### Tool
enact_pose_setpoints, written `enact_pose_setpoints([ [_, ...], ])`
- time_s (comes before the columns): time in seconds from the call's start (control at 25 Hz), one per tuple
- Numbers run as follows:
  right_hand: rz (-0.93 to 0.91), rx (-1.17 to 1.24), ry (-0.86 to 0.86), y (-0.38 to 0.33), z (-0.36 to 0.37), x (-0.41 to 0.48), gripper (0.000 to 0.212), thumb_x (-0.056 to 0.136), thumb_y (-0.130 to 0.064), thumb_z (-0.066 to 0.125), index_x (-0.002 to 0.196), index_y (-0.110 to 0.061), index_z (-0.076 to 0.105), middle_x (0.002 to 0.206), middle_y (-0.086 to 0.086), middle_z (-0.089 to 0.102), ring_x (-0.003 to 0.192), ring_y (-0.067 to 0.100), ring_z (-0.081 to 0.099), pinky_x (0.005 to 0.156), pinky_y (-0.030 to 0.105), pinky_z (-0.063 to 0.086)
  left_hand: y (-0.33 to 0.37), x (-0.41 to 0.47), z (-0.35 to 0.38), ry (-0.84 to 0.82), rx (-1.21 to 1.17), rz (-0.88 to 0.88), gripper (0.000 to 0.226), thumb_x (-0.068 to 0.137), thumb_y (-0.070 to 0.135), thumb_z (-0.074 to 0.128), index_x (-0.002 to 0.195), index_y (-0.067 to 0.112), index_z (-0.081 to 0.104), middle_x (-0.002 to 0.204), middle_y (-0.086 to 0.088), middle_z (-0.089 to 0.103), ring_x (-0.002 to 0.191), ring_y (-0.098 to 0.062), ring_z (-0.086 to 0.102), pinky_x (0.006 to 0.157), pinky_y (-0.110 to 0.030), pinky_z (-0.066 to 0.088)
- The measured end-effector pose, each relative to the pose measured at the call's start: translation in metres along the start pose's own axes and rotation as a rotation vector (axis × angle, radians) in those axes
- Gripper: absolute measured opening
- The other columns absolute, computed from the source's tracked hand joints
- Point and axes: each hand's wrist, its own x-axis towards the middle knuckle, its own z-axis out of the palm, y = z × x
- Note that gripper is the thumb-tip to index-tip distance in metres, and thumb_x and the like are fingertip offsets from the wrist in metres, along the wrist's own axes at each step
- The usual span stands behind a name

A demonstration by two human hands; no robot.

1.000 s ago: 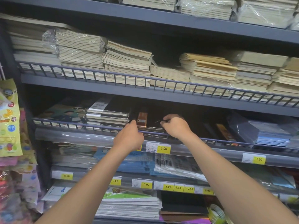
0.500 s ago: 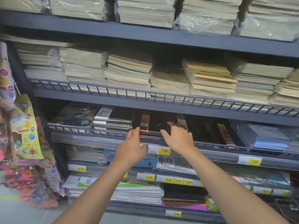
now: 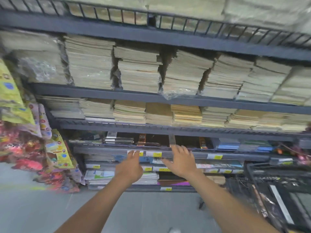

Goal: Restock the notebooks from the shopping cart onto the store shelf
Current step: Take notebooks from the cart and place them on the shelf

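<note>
Dark notebooks [image 3: 151, 140] lie in a row on the grey store shelf [image 3: 168, 151] behind a low wire rail, some with orange spines. My left hand [image 3: 130, 167] hangs in front of the shelf below the rail, fingers loose and empty. My right hand [image 3: 180, 161] is spread open just under the rail, holding nothing and touching no notebook. At the lower right stands the black shopping cart [image 3: 249, 170] with dark notebooks [image 3: 286, 199] lying inside. The picture is blurred by motion.
Tall stacks of cream exercise books [image 3: 139, 73] fill the upper shelves. Colourful packets [image 3: 57, 152] hang at the shelf's left end. Yellow price tags [image 3: 157, 154] line the shelf edges. Grey floor [image 3: 50, 207] lies below my arms.
Both hands have let go of the dark notebooks and drawn back from the shelf, now open. My view has pulled away and down, and the cart has come into sight at the right.
</note>
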Motion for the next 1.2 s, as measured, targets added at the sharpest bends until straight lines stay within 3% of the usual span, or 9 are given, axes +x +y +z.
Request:
enact_pose_setpoints([
  [0.2,0.065,0.009,0.007,-0.004,-0.078,-0.1,0.083,0.09,-0.07,0.038,0.156,-0.022,0.024,0.164,0.001,0.024,0.152,0.024,0.015,0.122,0.053,0.012,0.034,-0.087,-0.061,-0.03,0.062,0.111,0.061,0.098,0.032,0.049,0.155,0.024,0.028,0.165,0.001,0.024,0.133,-0.032,0.052,0.1,-0.046,0.049],
  [0.44,0.148,0.029,0.128,0.046,-0.13,-0.203,0.08,0.09,-0.067,0.038,0.156,-0.024,0.025,0.162,-0.001,0.026,0.151,0.023,0.016,0.122,0.054,0.013,0.098,-0.146,-0.076,0.055,0.19,0.336,0.071,0.101,0.051,0.045,0.161,0.023,0.019,0.172,-0.003,0.011,0.158,-0.027,0.011,0.121,-0.048,0.029],
  [0.68,0.314,0.038,0.171,0.152,-0.15,-0.293,0.08,0.09,-0.066,0.037,0.157,-0.025,0.021,0.165,-0.002,0.019,0.152,0.021,0.011,0.123,0.051,0.011,0.2,-0.169,-0.035,0.168,0.244,0.559,0.08,0.099,0.065,0.034,0.164,0.031,0.003,0.173,-0.003,-0.004,0.159,-0.029,-0.003,0.126,-0.053,0.012],
  [0.8,0.419,0.05,0.222,0.226,-0.164,-0.341,0.081,0.09,-0.07,0.036,0.156,-0.026,0.023,0.164,-0.002,0.021,0.152,0.022,0.014,0.122,0.054,0.012,0.275,-0.186,-0.003,0.14,0.236,0.628,0.079,0.099,0.064,0.034,0.164,0.034,-0.001,0.173,-0.001,-0.007,0.159,-0.027,-0.007,0.127,-0.054,0.008],
  [1.2,0.553,0.028,0.23,0.425,-0.195,-0.444,0.08,0.091,-0.068,0.039,0.157,-0.027,0.02,0.166,-0.002,0.018,0.153,0.023,0.012,0.123,0.053,0.011,0.475,-0.237,0.087,0.07,0.27,0.696,0.078,0.1,0.063,0.031,0.164,0.03,0.002,0.173,-0.002,-0.007,0.159,-0.028,-0.007,0.126,-0.053,0.009],
])
